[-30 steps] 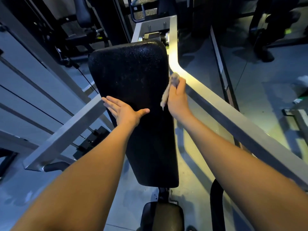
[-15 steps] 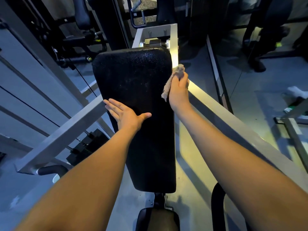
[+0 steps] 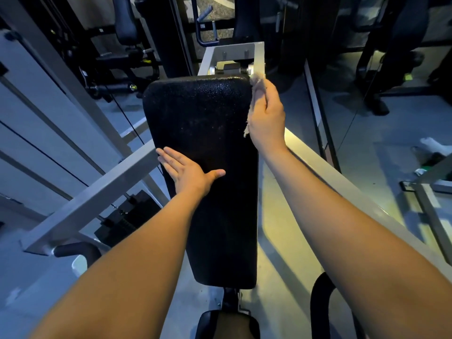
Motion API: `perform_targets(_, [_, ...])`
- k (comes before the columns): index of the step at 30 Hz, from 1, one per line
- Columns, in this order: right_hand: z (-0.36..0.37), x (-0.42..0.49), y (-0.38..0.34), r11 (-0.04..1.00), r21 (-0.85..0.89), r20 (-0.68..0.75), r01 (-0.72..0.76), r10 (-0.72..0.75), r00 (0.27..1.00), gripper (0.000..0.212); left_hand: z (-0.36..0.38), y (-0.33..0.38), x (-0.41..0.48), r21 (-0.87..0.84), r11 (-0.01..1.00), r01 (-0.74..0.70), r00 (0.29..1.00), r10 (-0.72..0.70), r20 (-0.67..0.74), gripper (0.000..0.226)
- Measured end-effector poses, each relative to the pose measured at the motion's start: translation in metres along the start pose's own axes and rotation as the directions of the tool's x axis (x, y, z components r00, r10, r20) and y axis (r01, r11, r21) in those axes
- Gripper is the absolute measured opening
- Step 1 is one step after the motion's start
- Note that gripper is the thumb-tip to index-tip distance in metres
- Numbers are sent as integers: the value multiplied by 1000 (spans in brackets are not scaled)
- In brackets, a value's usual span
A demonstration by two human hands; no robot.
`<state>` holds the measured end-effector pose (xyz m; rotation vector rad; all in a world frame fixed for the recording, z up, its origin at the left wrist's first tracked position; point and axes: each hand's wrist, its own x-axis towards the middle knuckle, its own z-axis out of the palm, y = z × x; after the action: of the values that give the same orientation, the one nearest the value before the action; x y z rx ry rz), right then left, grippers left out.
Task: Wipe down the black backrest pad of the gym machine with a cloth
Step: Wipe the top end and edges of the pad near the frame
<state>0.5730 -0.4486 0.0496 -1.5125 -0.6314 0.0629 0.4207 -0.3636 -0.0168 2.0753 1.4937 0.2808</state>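
Far left, a grey frame bar [image 3: 97, 201] is seen slanting down to a black handle end [image 3: 78, 250]. A dark weight stack [image 3: 127, 216] is tucked just behind it, and thin cables [image 3: 49, 157] are strung across the pale panel.

Next over, the left hand [image 3: 188, 174] is laid flat on the left edge of the black backrest pad [image 3: 203, 123], roughly mid-height. Its grip is open: fingers are kept straight and together, the thumb is spread out over the pebbly vinyl, and nothing is held.

The pad itself is found running up the middle of the view, wide at the top and tapered toward the bottom. A bit of seat pad [image 3: 227, 324] is caught at the bottom edge.

At the pad's upper right corner, a small beige cloth [image 3: 256, 80] is pressed against the right edge. One bunched end is poked out above the fingers, right by the silver pivot bolt [image 3: 250, 69], and a frayed end is left hanging below the heel of the palm. The grip of the right hand [image 3: 267, 116] is closed around that cloth.

Further right, another grey frame bar [image 3: 342, 182] is run from under the right wrist toward the lower right corner, and a black curved tube [image 3: 318, 302] is seen below the forearm. Something white [image 3: 433, 145] is left on the floor far right, too small to be identified.
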Motion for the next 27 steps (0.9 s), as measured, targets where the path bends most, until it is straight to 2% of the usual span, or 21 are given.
perform_targets(2, [1, -10, 3, 999, 39, -35, -26, 28, 999, 36, -1, 0, 1, -7, 1000, -8, 1000, 8, 4, 159])
perform_targets(4, [6, -2, -8, 999, 31, -60, 27, -25, 998, 35, 0, 0, 1, 12, 1000, -9, 1000, 9, 9, 160])
perform_targets(6, [10, 24, -27, 992, -60, 50, 112, -109, 993, 33, -2, 1, 0, 25, 1000, 8, 1000, -9, 18, 160])
perform_targets(7, [13, 37, -37, 971, -167, 152, 172, -146, 977, 32, -3, 2, 0, 28, 1000, 13, 1000, -14, 22, 160])
perform_targets(9, [16, 58, -47, 898, -364, 303, 249, -139, 943, 28, -4, 3, -1, 29, 999, 14, 999, -15, 33, 160])
perform_targets(10, [16, 62, -47, 883, -402, 318, 244, -116, 941, 26, -5, 4, -3, 28, 1000, 12, 999, -13, 40, 159])
perform_targets(15, [11, 44, -32, 938, -284, 166, 199, -156, 974, 24, -7, 4, -3, 22, 1000, 17, 999, -17, 40, 159])
perform_targets(17, [12, 33, -22, 916, -296, 100, 271, -252, 962, 28, -5, 3, -3, 29, 1000, 11, 999, -12, 33, 158])
perform_targets(19, [12, 22, -4, 828, -359, 87, 430, -429, 899, 38, -4, 3, -1, 28, 1000, 7, 999, -8, 32, 158])
perform_targets(22, [5, 11, 22, 593, -471, 217, 653, -640, 738, 55, -3, 2, 0, 31, 999, 7, 1000, -8, 25, 157])
perform_targets(24, [-5, 8, 37, 438, -497, 314, 749, -714, 626, 53, -3, 2, 0, 47, 999, 5, 1000, -6, 21, 157])
perform_targets(27, [-22, -6, 58, 283, -493, 471, 823, -708, 526, 51, -2, 1, 0, 52, 999, 7, 1000, -8, 17, 158])
